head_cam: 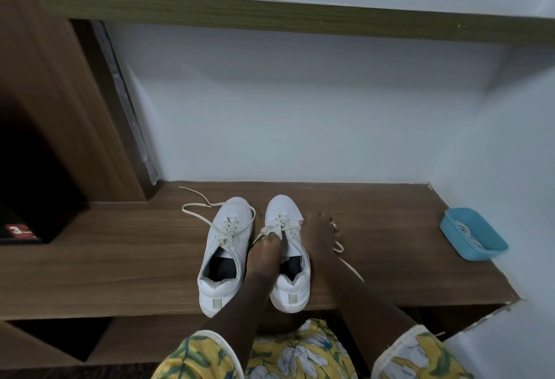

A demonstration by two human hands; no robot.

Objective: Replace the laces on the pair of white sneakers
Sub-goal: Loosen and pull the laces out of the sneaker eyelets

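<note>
Two white sneakers stand side by side on a wooden shelf point(120, 261), toes pointing away from me. The left sneaker point(225, 254) has its cream lace point(196, 209) loosened and trailing off to the left of the toe. My left hand point(264, 251) pinches the lace point(271, 230) over the tongue of the right sneaker point(289, 285). My right hand point(318, 234) rests with spread fingers against that shoe's right side. Another loose length of lace point(350, 266) lies on the shelf to the right, partly under my right forearm.
A blue plastic tub point(474, 236) holding white laces sits at the shelf's right end by the wall. A wooden cabinet side rises at the left, with a dark cubby and a red label point(18, 231). Another shelf board point(270, 15) runs overhead.
</note>
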